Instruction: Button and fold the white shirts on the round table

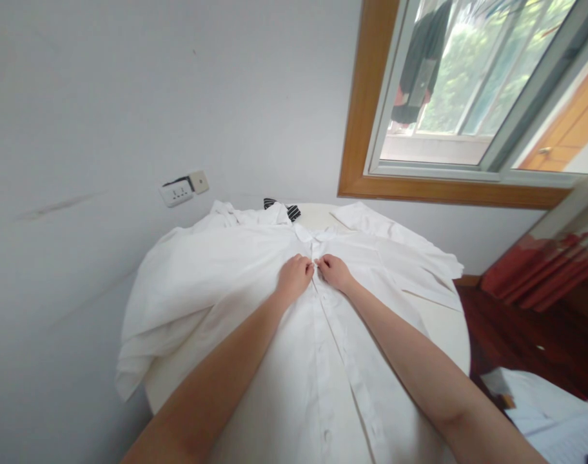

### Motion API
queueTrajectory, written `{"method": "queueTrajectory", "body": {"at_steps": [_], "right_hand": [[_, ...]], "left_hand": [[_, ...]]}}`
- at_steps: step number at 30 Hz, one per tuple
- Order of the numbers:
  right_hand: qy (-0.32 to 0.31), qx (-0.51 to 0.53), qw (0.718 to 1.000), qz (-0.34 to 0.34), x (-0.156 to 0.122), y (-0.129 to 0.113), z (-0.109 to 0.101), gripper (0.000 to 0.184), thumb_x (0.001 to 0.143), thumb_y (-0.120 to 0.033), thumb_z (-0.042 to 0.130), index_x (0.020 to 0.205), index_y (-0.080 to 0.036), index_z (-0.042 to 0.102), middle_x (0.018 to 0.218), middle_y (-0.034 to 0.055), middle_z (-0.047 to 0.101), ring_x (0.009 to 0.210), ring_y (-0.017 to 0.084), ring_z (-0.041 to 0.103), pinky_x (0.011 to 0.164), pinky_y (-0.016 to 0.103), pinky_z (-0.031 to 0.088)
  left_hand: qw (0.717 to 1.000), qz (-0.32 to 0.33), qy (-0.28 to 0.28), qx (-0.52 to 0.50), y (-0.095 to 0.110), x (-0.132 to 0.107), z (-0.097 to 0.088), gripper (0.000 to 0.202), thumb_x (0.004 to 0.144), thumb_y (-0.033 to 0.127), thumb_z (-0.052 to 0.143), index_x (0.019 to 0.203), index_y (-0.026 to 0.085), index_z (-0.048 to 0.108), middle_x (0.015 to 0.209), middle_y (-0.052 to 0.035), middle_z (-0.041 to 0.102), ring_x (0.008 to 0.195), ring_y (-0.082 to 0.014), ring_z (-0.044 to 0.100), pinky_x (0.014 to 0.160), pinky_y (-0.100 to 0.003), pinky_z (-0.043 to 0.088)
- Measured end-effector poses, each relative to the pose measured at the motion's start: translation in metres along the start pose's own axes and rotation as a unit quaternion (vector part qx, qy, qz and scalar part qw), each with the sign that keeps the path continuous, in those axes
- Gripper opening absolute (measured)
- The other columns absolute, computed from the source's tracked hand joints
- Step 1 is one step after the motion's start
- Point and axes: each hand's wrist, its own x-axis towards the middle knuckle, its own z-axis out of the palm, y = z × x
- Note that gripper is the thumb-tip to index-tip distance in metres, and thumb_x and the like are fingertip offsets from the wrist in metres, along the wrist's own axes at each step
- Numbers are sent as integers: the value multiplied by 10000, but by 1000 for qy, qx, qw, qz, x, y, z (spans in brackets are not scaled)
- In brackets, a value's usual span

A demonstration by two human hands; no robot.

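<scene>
A white button-up shirt (274, 361) lies spread over a round white table (451, 332), its collar away from me and its sleeves out to both sides. Just below the collar, my left hand (295, 276) pinches one edge of the front opening. Close beside it, my right hand (334, 270) is closed on the other edge, fingertips almost meeting the left ones. Any button between them is too small to make out. Lower down, the two front edges lie apart, with buttons (327, 435) along the left one.
Black-and-white striped cloth (294, 212) lies at the table's far edge by the wall. A wall socket (176, 193) is at the left, a wood-framed window (356, 187) at the right. Red curtain (526, 277) and white papers or cloth (540, 399) are off the table's right side.
</scene>
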Motion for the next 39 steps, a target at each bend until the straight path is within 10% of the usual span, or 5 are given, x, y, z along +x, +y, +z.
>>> {"method": "queueTrajectory", "body": {"at_steps": [8, 13, 20, 39], "right_hand": [[71, 107, 991, 33, -1, 8, -2, 326, 904, -396, 386, 772, -185, 597, 602, -11, 592, 572, 132, 536, 580, 226, 385], [125, -70, 990, 11, -9, 8, -32, 325, 911, -340, 369, 958, -196, 657, 961, 68, 669, 881, 184, 582, 813, 299, 413], [-16, -260, 962, 82, -27, 14, -27, 602, 899, -627, 298, 1400, -311, 409, 1510, 98, 299, 1384, 352, 191, 1054, 602, 120], [-109, -266, 954, 82, -27, 15, -34, 703, 868, -714, 187, 1467, -352, 249, 1563, 111, 124, 1415, 371, 53, 1032, 672, 33]], "left_hand": [[995, -37, 88, 3, -5, 0, -7, 212, 896, 249, 427, 957, 183, 620, 984, -85, 618, 972, -213, 550, 885, -344, 427], [997, -32, 53, 43, -13, -2, -4, 356, 895, 255, 418, 1222, 223, 553, 1316, -73, 542, 1236, -247, 435, 1036, -414, 339], [993, -60, -69, 79, -16, -1, 6, 504, 929, 456, 272, 1379, 289, 429, 1493, -58, 355, 1373, -302, 286, 1075, -612, 206], [992, 82, -79, 56, -28, -6, 0, 460, 942, 416, 296, 1381, 322, 397, 1482, -27, 377, 1357, -248, 326, 1092, -561, 208]]}}
